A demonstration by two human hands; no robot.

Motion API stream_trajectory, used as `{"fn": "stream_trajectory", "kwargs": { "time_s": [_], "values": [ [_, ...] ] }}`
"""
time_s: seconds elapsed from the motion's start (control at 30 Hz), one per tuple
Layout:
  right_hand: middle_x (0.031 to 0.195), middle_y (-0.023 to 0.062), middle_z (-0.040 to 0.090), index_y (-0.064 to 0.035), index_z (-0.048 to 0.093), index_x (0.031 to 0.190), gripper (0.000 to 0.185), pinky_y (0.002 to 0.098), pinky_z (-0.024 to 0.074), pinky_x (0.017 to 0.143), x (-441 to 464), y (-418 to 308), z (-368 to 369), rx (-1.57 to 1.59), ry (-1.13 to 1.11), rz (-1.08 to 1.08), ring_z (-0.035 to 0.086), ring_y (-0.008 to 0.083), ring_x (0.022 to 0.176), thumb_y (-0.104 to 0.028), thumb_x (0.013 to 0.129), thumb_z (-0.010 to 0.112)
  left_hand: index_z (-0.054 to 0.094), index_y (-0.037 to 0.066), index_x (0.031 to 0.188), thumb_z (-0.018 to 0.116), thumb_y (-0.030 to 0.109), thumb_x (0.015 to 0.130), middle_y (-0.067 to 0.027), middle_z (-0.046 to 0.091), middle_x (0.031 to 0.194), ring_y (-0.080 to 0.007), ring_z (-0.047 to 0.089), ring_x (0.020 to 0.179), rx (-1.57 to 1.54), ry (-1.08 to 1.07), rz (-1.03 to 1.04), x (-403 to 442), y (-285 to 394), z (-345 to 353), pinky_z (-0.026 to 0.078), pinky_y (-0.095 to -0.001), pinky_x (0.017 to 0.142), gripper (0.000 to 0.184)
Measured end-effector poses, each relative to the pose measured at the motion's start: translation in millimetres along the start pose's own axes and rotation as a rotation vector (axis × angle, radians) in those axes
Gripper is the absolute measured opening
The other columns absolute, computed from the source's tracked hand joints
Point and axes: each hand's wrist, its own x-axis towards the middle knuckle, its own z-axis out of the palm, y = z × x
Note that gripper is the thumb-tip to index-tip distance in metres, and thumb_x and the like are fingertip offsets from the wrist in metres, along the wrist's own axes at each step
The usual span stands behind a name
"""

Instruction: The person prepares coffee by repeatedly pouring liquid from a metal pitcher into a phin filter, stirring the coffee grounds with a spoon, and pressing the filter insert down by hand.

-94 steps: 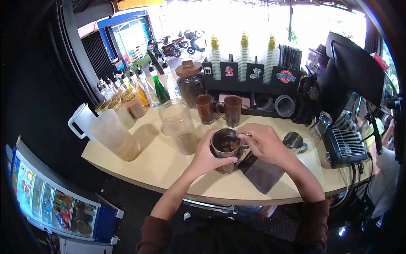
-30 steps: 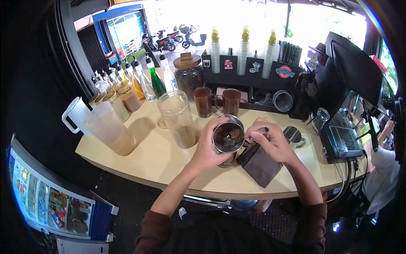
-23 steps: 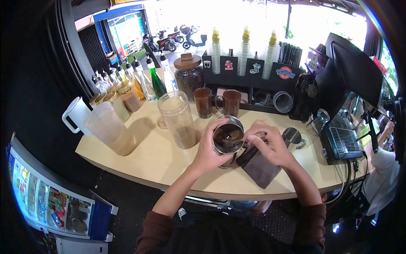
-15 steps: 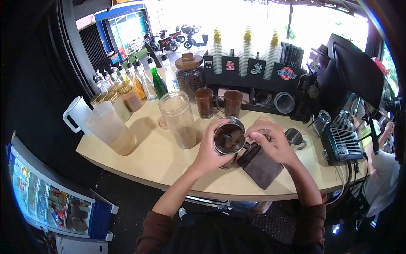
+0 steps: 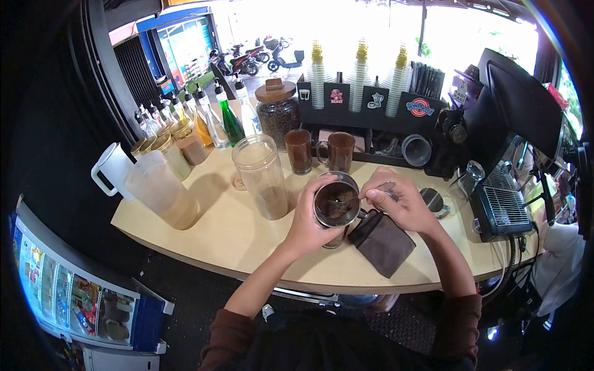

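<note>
My left hand (image 5: 309, 219) is wrapped round a steel milk pitcher (image 5: 323, 190), its mouth tilted towards me. Dark brown stuff (image 5: 337, 209) lies inside it. Between the pinched fingers of my right hand (image 5: 399, 201) is a metal spoon (image 5: 355, 199), with its tip inside the pitcher. Part of a glass (image 5: 334, 241) shows beneath the pitcher. A dark folded cloth (image 5: 385, 246) rests on the counter below my right hand. Behind the pitcher stand two glasses of brown drink (image 5: 300, 150), (image 5: 341, 150). Left of it is a tall clear jar (image 5: 257, 167) with brown powder low inside.
Plastic jugs (image 5: 162, 191), (image 5: 113, 168) and syrup bottles (image 5: 230, 120) occupy the counter's left. A coffee-bean jar (image 5: 277, 117) and cup rack (image 5: 365, 127) stand at the back. Rightward are a steel cup (image 5: 431, 201) and espresso machine (image 5: 504, 204). Another person's clothing (image 5: 557, 260) shows far right.
The spoon has shifted slightly inside the pitcher, and more of its bowl shows among the brown contents. My right hand has moved slightly right; my left keeps its hold.
</note>
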Motion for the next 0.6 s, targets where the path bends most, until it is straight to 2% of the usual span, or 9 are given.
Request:
{"fn": "stream_trajectory", "kwargs": {
  "time_s": [0.07,0.17,0.23,0.33,0.5,0.6],
  "values": [
    [0.087,0.0089,0.066,-0.0018,0.066,0.092,0.017,0.0358,0.0434,0.080,2.3,3.2,0.5,-0.103,-0.056,-0.111,0.058,0.0219,0.082,-0.017,0.092,0.059,0.037,0.003,0.131,0.084,0.008,0.060,-0.0161,0.045,0.135,-0.0265,0.046,0.127,-0.024,0.019,-0.002,-0.9,-1.1,5.3,0.037,-0.0381,0.107,0.085],
    [0.086,0.0098,0.066,-0.0010,0.065,0.093,0.018,0.0338,0.0455,0.078,2.2,4.2,7.3,-0.028,0.008,-0.049,0.059,0.0216,0.080,-0.017,0.093,0.057,0.039,0.008,0.131,0.084,0.011,0.061,-0.0135,0.047,0.132,-0.0313,0.046,0.125,-0.187,0.120,-0.020,0.7,-0.4,8.7,0.037,-0.0405,0.105,0.083],
    [0.086,0.0103,0.066,-0.0007,0.065,0.094,0.018,0.0332,0.0463,0.077,3.5,2.2,9.2,0.046,-0.016,-0.023,0.060,0.0212,0.080,-0.017,0.093,0.057,0.039,0.003,0.130,0.085,0.009,0.059,-0.0150,0.044,0.135,-0.0267,0.046,0.126,0.057,-0.034,0.006,7.2,1.8,-5.3,0.037,-0.0383,0.106,0.085],
    [0.085,0.0109,0.065,-0.0001,0.065,0.095,0.019,0.0322,0.0474,0.075,3.8,3.4,7.7,0.094,-0.045,0.002,0.062,0.0201,0.079,-0.017,0.094,0.056,0.041,0.004,0.131,0.085,0.010,0.057,-0.0138,0.044,0.135,-0.0268,0.046,0.126,0.150,-0.126,0.127,16.9,6.9,-19.2,0.037,-0.0378,0.107,0.086],
    [0.086,0.0108,0.066,0.0001,0.064,0.094,0.019,0.0328,0.0476,0.075,5.2,1.9,7.7,0.099,-0.007,0.004,0.063,0.0203,0.079,-0.017,0.094,0.055,0.042,0.005,0.134,0.083,0.011,0.056,-0.0133,0.045,0.135,-0.0264,0.046,0.127,0.026,-0.175,0.036,15.7,-0.4,-23.5,0.036,-0.0380,0.108,0.088],
    [0.087,0.0110,0.066,0.0000,0.064,0.093,0.017,0.0334,0.0476,0.075,3.7,6.1,6.0,0.017,-0.059,-0.053,0.064,0.0209,0.080,-0.015,0.094,0.056,0.040,0.004,0.135,0.082,0.010,0.057,-0.0134,0.045,0.135,-0.0261,0.045,0.128,-0.014,-0.182,0.011,15.4,-0.5,-22.7,0.035,-0.0384,0.108,0.089]
  ]
}}
